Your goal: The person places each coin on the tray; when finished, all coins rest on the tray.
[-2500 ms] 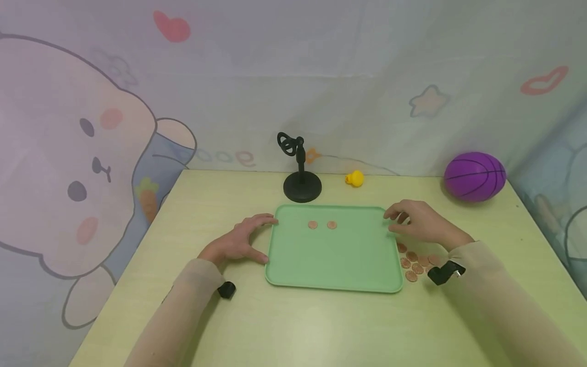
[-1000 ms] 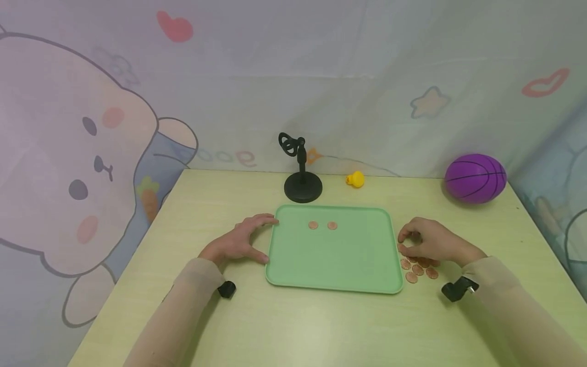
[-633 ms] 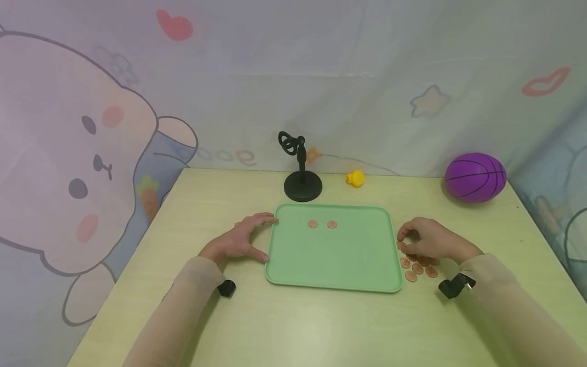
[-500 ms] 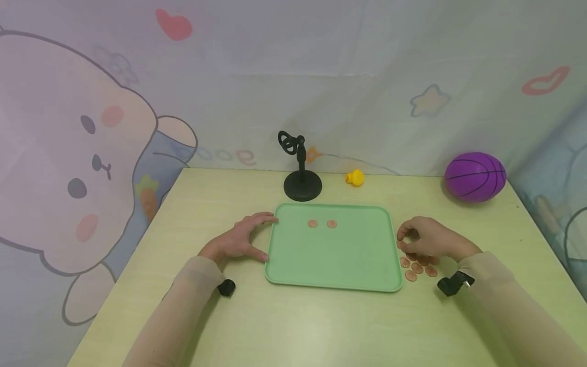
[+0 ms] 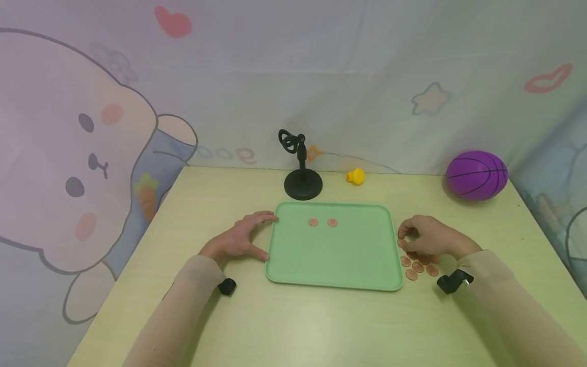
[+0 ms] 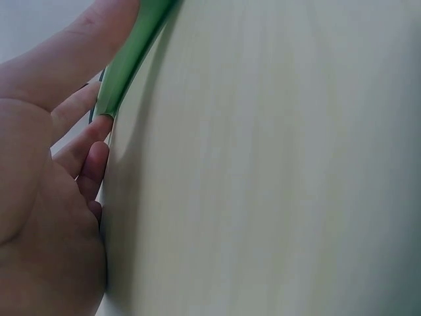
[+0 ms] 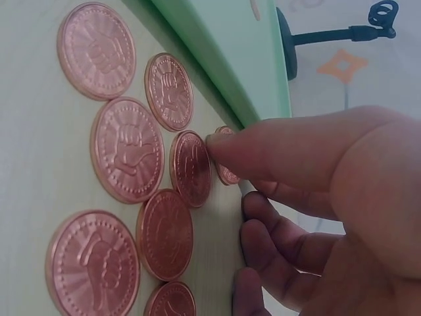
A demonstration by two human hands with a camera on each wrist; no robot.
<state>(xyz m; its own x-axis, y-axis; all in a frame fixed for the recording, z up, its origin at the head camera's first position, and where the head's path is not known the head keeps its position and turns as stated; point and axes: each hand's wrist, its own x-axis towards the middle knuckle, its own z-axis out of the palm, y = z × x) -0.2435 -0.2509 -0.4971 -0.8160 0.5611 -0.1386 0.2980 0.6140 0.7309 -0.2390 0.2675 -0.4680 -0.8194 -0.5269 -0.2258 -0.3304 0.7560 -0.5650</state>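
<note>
My left hand (image 5: 238,237) lies at the left edge of the light-green tray (image 5: 335,283), its thumb and fingertips spread along the rim. In the left wrist view, fingers meet the green rim (image 6: 128,72). On the tray, two copper coins (image 5: 313,222) lie apart near the far side. My right hand (image 5: 428,237) is just beyond the tray's right edge, and its thumb and fingers pinch a copper coin (image 7: 228,172) there. Several more copper coins (image 7: 128,150), stamped with a thumbs-up hand, lie on the table beside it; the hand covers some in the head view.
Behind the tray stand a black round-based stand (image 5: 303,183) and a small yellow duck toy (image 5: 355,176). A purple ball (image 5: 477,176) with black lines sits at the table's far right corner. A printed cloth (image 5: 321,86) hangs behind the table (image 5: 312,326).
My right hand has come from the tray's far right corner nearer to me and down onto the coins, where its fingers have closed on one. My left hand stays at the rim.
</note>
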